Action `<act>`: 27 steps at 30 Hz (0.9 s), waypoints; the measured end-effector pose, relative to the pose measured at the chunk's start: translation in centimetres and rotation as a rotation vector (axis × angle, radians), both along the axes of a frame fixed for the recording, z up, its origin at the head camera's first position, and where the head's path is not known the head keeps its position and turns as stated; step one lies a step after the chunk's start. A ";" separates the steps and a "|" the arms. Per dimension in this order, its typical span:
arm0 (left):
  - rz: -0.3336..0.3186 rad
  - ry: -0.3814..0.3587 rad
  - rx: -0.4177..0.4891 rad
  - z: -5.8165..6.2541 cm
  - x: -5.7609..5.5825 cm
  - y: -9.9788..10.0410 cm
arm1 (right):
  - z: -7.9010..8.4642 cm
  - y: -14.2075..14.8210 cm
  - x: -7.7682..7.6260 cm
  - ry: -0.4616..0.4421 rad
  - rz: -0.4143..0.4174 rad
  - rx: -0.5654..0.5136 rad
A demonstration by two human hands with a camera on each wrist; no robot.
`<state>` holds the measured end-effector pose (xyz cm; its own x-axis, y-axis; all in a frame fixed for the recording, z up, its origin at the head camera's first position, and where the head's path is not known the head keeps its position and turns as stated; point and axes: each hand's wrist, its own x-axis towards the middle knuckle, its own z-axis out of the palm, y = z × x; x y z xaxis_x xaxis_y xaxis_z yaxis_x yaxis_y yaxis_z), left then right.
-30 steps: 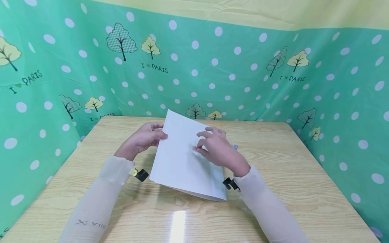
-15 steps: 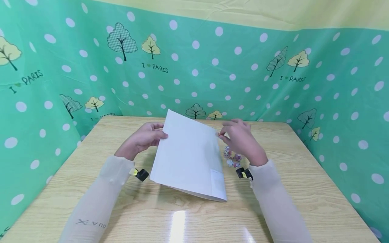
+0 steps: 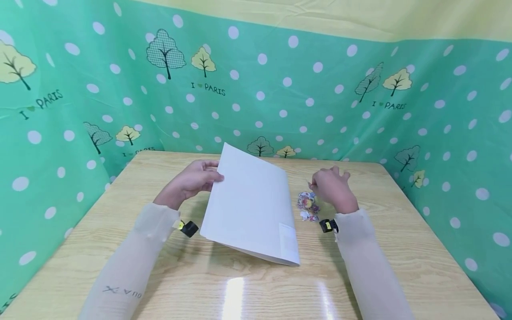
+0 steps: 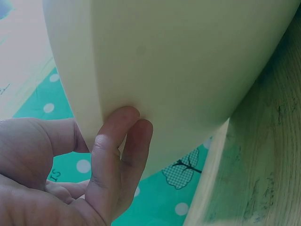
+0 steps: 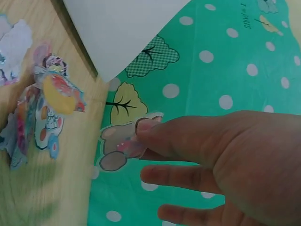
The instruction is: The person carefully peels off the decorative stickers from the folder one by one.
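Observation:
My left hand (image 3: pixel 194 181) pinches the left edge of a white folder (image 3: pixel 252 204), which stands tilted on the table. In the left wrist view, two fingertips press the folder's cream-coloured underside (image 4: pixel 178 61); the thumb is on the other face. Right of the folder, my right hand (image 3: pixel 333 189) is raised over the table. Its thumb and a finger pinch a clear-edged cartoon sticker (image 5: pixel 121 143) with a pale animal figure, while two other fingers stick out. Several cut-out stickers (image 3: pixel 307 203) lie in a small heap just left of and below that hand.
The pale wood table (image 3: pixel 384 249) runs back to a green dotted curtain (image 3: pixel 260 95), which hangs along its back and both sides. A small clear label pocket (image 3: pixel 288 239) sits at the folder's lower right corner.
My right hand has moved right, from over the folder to beyond its right edge, uncovering the sticker heap. My left hand and the folder have stayed in place.

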<state>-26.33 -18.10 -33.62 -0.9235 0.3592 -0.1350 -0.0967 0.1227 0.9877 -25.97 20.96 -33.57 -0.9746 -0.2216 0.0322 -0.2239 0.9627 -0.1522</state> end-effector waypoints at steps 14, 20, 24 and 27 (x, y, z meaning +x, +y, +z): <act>0.008 0.003 -0.008 0.2 0.0 0.1 | -0.6 0.2 -0.2 -0.198 -0.021 0.017; 0.009 0.004 -0.019 0.2 0.0 0.0 | -0.5 0.2 -0.1 -0.201 -0.019 0.009; 0.014 0.003 -0.029 0.2 0.0 0.1 | -0.3 0.1 0.0 -0.196 -0.015 0.007; 0.014 0.005 -0.032 0.1 -0.1 0.1 | -0.2 0.1 0.1 -0.177 -0.010 0.001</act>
